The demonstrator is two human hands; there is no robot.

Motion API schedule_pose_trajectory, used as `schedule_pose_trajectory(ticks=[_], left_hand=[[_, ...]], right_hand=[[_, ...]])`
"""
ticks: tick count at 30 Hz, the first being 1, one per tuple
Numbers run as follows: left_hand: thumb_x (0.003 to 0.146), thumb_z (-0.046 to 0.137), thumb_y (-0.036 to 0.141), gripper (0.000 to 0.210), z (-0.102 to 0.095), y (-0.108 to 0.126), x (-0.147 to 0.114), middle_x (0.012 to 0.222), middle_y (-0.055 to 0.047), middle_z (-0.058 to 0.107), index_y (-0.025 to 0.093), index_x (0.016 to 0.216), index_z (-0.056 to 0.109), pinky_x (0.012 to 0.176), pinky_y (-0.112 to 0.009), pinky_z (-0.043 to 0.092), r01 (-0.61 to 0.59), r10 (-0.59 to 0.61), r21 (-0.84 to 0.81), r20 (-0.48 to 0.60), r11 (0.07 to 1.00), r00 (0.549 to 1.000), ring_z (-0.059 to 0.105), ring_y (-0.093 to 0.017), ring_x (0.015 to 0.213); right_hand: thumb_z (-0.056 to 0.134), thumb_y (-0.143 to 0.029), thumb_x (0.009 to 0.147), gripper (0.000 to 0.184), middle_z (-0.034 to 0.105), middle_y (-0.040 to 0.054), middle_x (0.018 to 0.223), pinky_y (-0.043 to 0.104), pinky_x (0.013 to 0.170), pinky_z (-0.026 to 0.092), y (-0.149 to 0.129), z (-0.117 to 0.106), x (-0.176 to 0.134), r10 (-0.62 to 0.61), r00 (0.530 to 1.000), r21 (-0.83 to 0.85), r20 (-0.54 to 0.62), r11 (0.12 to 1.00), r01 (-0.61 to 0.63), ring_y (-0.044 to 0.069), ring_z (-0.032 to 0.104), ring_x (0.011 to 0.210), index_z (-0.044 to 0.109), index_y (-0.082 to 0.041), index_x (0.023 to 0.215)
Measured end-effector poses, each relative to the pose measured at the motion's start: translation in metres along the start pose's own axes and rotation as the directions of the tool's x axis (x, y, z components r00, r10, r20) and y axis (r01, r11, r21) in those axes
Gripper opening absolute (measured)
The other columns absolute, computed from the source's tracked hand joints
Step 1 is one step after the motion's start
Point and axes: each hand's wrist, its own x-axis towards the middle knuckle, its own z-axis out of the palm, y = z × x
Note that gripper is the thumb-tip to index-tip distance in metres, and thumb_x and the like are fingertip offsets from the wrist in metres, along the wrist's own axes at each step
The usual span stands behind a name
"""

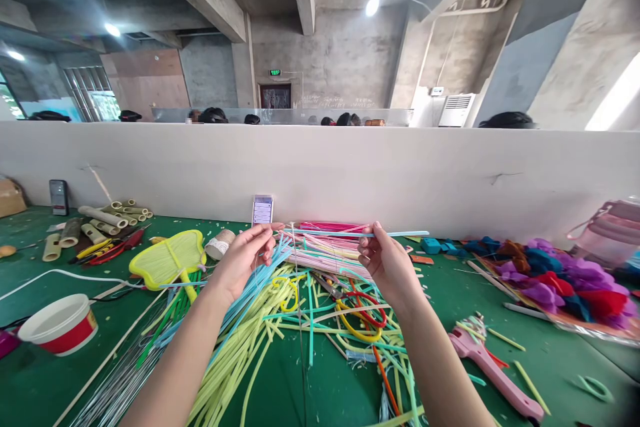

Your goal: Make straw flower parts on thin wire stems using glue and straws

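A light blue pipe cleaner [325,233] is stretched level between my hands, above the heap on the table. My right hand [387,257] is closed on it, thumb and finger pinching, and its free end sticks out to the right. My left hand [249,255] is closed at the other end, where the fingertips meet the thin tip. A thin dark wire or thread hangs down between the hands. Below lie bunches of yellow-green pipe cleaners [235,367], blue pipe cleaners [260,280] and pink pipe cleaners [325,247].
On the left are a yellow fly swatter [167,259], a white and red tub [60,325], bamboo pieces [105,220] and pliers. A phone [263,209] leans on the white partition [320,167]. A pink glue gun [493,367] and colourful felt pieces [565,277] lie right.
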Motion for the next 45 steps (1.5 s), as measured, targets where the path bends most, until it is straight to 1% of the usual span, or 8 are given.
schedule_pose_trajectory(ticks=[4,7,17,21,26,37,42,45], left_hand=[[0.083,0.077,0.031,0.025,0.001,0.000,0.000,0.106,-0.008,0.072,0.016,0.103,0.074,0.062,-0.020,0.055,0.015,-0.015,0.011,-0.039,1.000,0.999,0.069,-0.016,0.088],[0.086,0.073,0.027,0.022,0.003,0.002,-0.001,0.112,-0.013,0.074,0.015,0.105,0.073,0.070,-0.025,0.060,0.037,-0.037,-0.006,-0.019,0.999,0.999,0.072,-0.023,0.099],[0.086,0.074,0.027,0.027,0.007,0.007,-0.004,0.100,-0.009,0.076,0.017,0.110,0.071,0.064,-0.022,0.059,0.033,-0.033,-0.033,-0.001,0.999,0.999,0.074,-0.018,0.085],[0.081,0.079,0.036,0.031,0.010,0.007,-0.006,0.098,-0.006,0.073,0.018,0.106,0.073,0.064,-0.022,0.057,-0.053,0.055,0.053,-0.042,0.997,0.998,0.072,-0.017,0.085],[0.075,0.083,0.041,0.037,0.015,0.007,-0.008,0.094,-0.004,0.071,0.018,0.102,0.073,0.064,-0.021,0.055,-0.120,0.132,0.115,-0.107,0.986,0.985,0.069,-0.016,0.081],[0.082,0.079,0.035,0.025,0.019,0.009,-0.012,0.078,0.001,0.063,0.015,0.095,0.073,0.062,-0.021,0.054,-0.073,0.079,-0.115,0.048,0.991,0.996,0.063,-0.011,0.068],[0.083,0.078,0.030,0.021,0.022,0.010,-0.015,0.083,-0.002,0.068,0.013,0.094,0.074,0.064,-0.021,0.056,-0.093,0.103,-0.189,0.048,0.978,0.993,0.066,-0.011,0.068],[0.085,0.075,0.033,0.025,0.020,0.011,-0.016,0.087,-0.005,0.073,0.014,0.101,0.074,0.069,-0.023,0.059,-0.083,0.100,-0.235,0.061,0.969,0.993,0.069,-0.014,0.071]], right_hand=[[0.087,-0.046,0.063,0.035,0.056,-0.0035,0.059,0.020,0.044,0.038,0.000,0.001,0.000,-0.003,1.000,-0.012,-0.008,1.000,0.003,0.009,0.047,0.052,0.066,-0.019,0.073],[0.087,-0.048,0.063,0.037,0.056,-0.0031,0.060,0.020,0.044,0.039,0.000,0.001,-0.001,-0.021,1.000,-0.030,-0.014,0.999,0.020,0.009,0.047,0.053,0.067,-0.019,0.074],[0.089,-0.050,0.062,0.041,0.063,-0.0008,0.066,0.022,0.046,0.038,0.001,0.004,-0.004,-0.158,0.986,-0.147,-0.051,0.978,0.149,0.011,0.050,0.057,0.069,-0.019,0.081],[0.088,-0.055,0.063,0.046,0.065,0.0000,0.068,0.022,0.047,0.038,0.001,0.006,-0.005,-0.230,0.972,-0.199,-0.053,0.956,0.216,0.010,0.050,0.057,0.069,-0.019,0.085],[0.081,-0.060,0.071,0.044,0.071,0.0037,0.072,0.024,0.050,0.039,0.003,0.010,-0.010,-0.329,0.943,-0.338,0.043,0.884,0.323,0.013,0.053,0.061,0.067,-0.020,0.082],[0.074,-0.061,0.079,0.042,0.074,0.0050,0.079,0.028,0.066,0.047,0.005,0.016,-0.016,-0.350,0.920,-0.455,0.176,0.800,0.391,0.018,0.061,0.071,0.074,-0.019,0.084],[0.073,-0.057,0.082,0.041,0.077,0.0079,0.091,0.033,0.081,0.052,0.007,0.019,-0.021,-0.341,0.896,-0.428,0.285,0.791,0.437,0.022,0.068,0.088,0.076,-0.018,0.091],[0.073,-0.058,0.081,0.043,0.077,0.0087,0.092,0.034,0.083,0.053,0.008,0.019,-0.021,-0.324,0.908,-0.428,0.264,0.805,0.412,0.022,0.068,0.086,0.076,-0.017,0.091]])
